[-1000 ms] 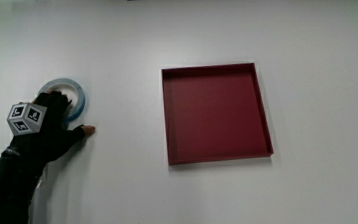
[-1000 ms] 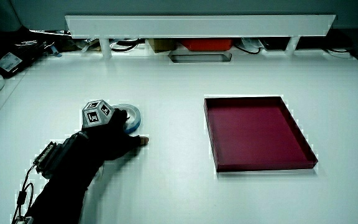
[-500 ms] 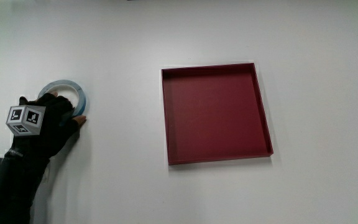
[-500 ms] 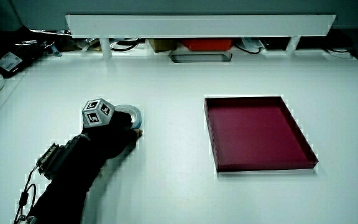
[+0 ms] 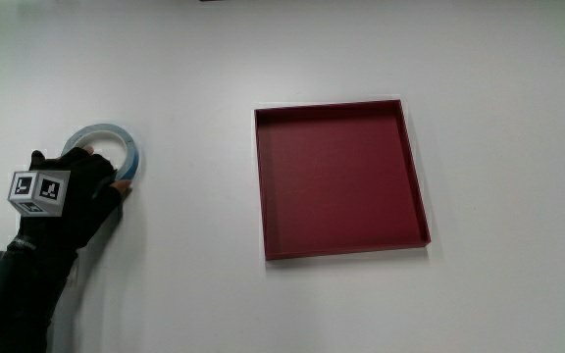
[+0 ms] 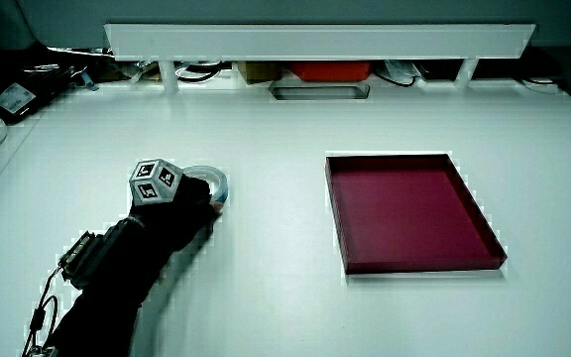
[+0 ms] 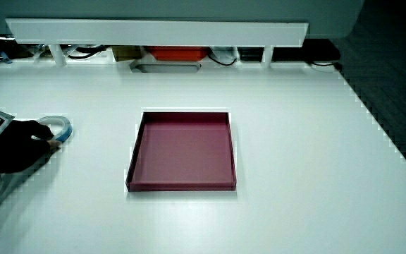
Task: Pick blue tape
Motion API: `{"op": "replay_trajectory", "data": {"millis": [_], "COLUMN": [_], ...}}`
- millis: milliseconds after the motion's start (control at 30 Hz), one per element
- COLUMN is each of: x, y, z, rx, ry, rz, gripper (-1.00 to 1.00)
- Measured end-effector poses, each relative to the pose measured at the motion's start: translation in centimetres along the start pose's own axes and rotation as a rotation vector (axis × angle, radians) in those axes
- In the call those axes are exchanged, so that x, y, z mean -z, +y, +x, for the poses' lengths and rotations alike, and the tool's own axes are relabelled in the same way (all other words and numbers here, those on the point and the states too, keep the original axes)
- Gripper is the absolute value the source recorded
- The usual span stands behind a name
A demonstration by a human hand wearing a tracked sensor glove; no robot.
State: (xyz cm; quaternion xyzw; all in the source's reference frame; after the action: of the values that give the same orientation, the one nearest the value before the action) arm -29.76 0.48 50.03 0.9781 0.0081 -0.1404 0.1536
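The blue tape [image 5: 116, 147] is seen flat on the white table [image 5: 361, 49], near its edge, well apart from the red tray [image 5: 341, 181]. The hand [image 5: 77, 196] is laid on the roll's nearer rim, fingers curled closed around it.

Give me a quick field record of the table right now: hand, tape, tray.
hand: hand on the near part of the blue tape, fingers curled around its rim
tape: on the table, apart from the tray; whether lifted cannot be told
tray: red tray, nothing in it
task state: tape gripped, not clearly raised
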Motion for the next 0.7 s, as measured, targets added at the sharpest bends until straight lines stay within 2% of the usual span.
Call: {"op": "replay_trajectory", "data": {"millis": [33, 100, 133, 167, 200, 233, 267, 300, 333, 400, 433, 533, 600, 700], "x": [0.1, 1.8, -0.6, 0.8, -1.0, -1.5, 0.2, -2.0, -2.4, -3.1, -3.0, -4.0, -4.2, -5.0], "y": [0.0, 0.3, -0.3, 0.0, -0.4, -0.5, 0.0, -0.6, -0.7, -0.8, -0.8, -0.8, -0.8, -1.0], "z": [-0.3, -2.6, 0.0, -1.6, 0.2, 0.7, -1.2, 1.3, 1.7, 2.6, 2.8, 4.3, 5.1, 6.9], "rx": [0.004, -0.008, 0.021, 0.018, 0.026, 0.032, 0.042, 0.052, 0.068, 0.081, 0.092, 0.115, 0.131, 0.18], "ry": [-0.007, -0.016, -0.006, -0.039, -0.019, -0.007, -0.034, -0.019, -0.012, -0.004, -0.026, -0.015, -0.047, -0.036], "rz": [0.005, -0.015, 0.025, -0.012, 0.023, 0.026, -0.001, 0.035, 0.042, 0.041, 0.036, 0.028, 0.027, 0.044], "gripper": [1.0, 1.0, 1.0, 1.0, 1.0, 1.0, 1.0, 1.0, 1.0, 1.0, 1.0, 1.0, 1.0, 1.0]}}
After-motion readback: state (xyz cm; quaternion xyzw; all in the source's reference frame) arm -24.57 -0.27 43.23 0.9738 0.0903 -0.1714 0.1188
